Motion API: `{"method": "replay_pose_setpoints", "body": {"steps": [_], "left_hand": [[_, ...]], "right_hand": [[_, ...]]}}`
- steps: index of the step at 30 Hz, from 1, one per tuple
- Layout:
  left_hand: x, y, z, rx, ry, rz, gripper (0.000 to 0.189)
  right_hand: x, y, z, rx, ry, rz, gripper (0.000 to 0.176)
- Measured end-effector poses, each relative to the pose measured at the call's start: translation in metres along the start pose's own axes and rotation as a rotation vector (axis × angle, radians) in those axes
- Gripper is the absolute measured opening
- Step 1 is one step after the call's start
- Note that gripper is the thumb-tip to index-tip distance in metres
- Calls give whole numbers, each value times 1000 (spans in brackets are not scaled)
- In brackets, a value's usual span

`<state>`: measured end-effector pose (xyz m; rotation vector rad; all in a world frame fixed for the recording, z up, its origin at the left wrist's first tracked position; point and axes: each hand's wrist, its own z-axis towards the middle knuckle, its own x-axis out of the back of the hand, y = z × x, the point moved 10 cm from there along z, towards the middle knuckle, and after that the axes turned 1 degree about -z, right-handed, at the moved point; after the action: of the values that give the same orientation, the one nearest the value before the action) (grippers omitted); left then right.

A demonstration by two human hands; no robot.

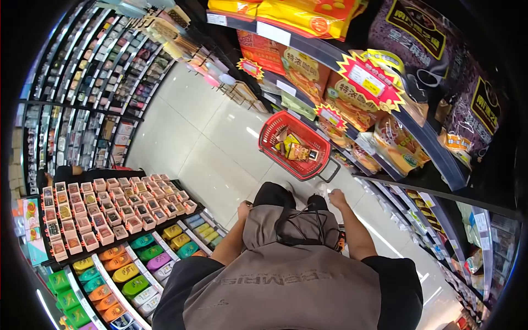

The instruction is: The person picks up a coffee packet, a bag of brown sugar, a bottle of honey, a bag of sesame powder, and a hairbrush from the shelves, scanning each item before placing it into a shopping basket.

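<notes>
My left hand (245, 210) hangs at my side near my left thigh, beside the shelf with the small pink boxes; its fingers look curled, but what they hold, if anything, is too small to tell. Ahead of my right knee is my right hand (336, 198), fingers partly bent and seemingly touching nothing. On the floor in front of my feet stands a red shopping basket (268, 132). Several small packages (298, 151) lie in it, and its dark handle (331, 171) is folded down toward me. Neither hand touches the basket.
Shelves with bagged foods (357, 99) and price tags rise on the right. To the left stand a rack of small pink boxes (113, 206) and colourful packages (126, 272). Tall shelves of small goods (93, 71) stand farther off. Pale floor tiles (190, 132) run between them.
</notes>
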<state>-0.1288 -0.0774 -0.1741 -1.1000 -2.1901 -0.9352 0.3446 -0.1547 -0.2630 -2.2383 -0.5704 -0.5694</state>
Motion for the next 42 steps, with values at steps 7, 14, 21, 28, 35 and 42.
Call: {"method": "replay_pose_setpoints", "body": {"steps": [7, 14, 21, 28, 35, 42], "left_hand": [[-4, -29, 34, -31, -102, -15, 28], [75, -60, 113, 109, -95, -430, 44], [74, -87, 151, -51, -202, -180, 32], [-39, -102, 107, 92, -618, 324, 88], [-25, -60, 114, 147, -442, 253, 99], [-3, -19, 161, 78, -203, 130, 91]], "right_hand": [[13, 3, 25, -76, 130, 45, 27], [-48, -32, 5, -372, -59, 247, 23], [-123, -129, 87, -27, -143, -257, 30], [-167, -226, 191, 68, -178, -171, 26], [-249, -181, 323, 184, -228, -638, 34], [-300, -96, 446, -273, -318, -711, 60]]}}
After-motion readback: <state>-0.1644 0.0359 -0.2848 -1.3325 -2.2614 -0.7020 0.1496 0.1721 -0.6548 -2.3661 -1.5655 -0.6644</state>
